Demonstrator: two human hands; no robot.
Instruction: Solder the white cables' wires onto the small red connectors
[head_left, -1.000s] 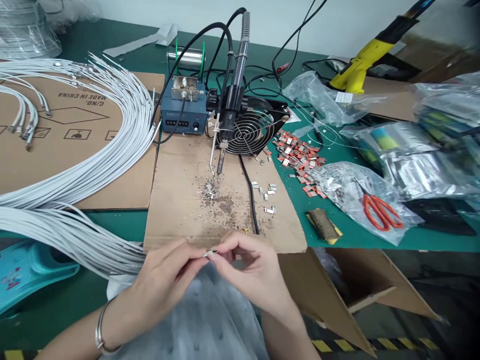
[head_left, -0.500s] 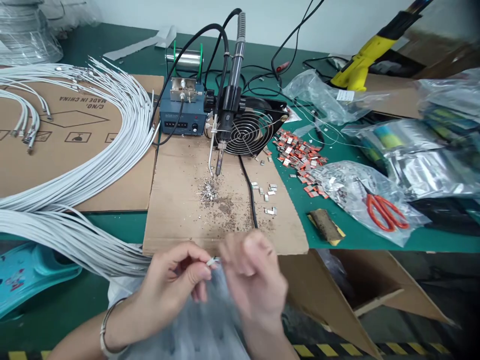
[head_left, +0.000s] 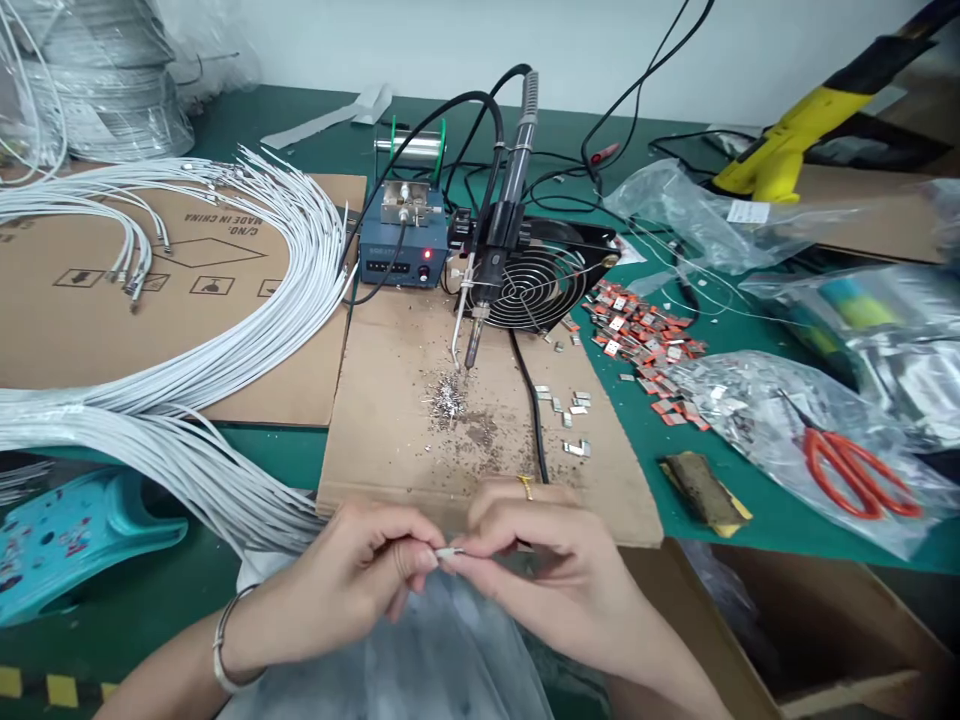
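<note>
In the head view, my left hand [head_left: 367,570] is closed in a pinch on the end of a white cable [head_left: 450,552], just in front of the cardboard mat's near edge. My right hand [head_left: 544,560] pinches the tip of the same cable from the other side. Only a short white piece shows between the fingertips, and the exact tip is hidden. Beyond both hands, a soldering iron [head_left: 491,270] stands clamped with its tip pointing down. A solder feed tube [head_left: 459,315] runs beside it, above a pile of solder bits [head_left: 448,398].
Bundled white cables [head_left: 247,350] lie on the left. Behind the cardboard mat [head_left: 375,420] stand a blue soldering unit [head_left: 401,245], a solder spool [head_left: 411,146] and a fan [head_left: 544,285]. To the right are small metal connectors [head_left: 576,448], orange-and-silver pieces [head_left: 645,335], a sponge [head_left: 701,490] and red-handled scissors [head_left: 851,475].
My right hand, blurred and raised beside the cable end before, has come in to pinch its tip. My left hand keeps its pinch. The camera view has shifted, and the unit's red light now shows.
</note>
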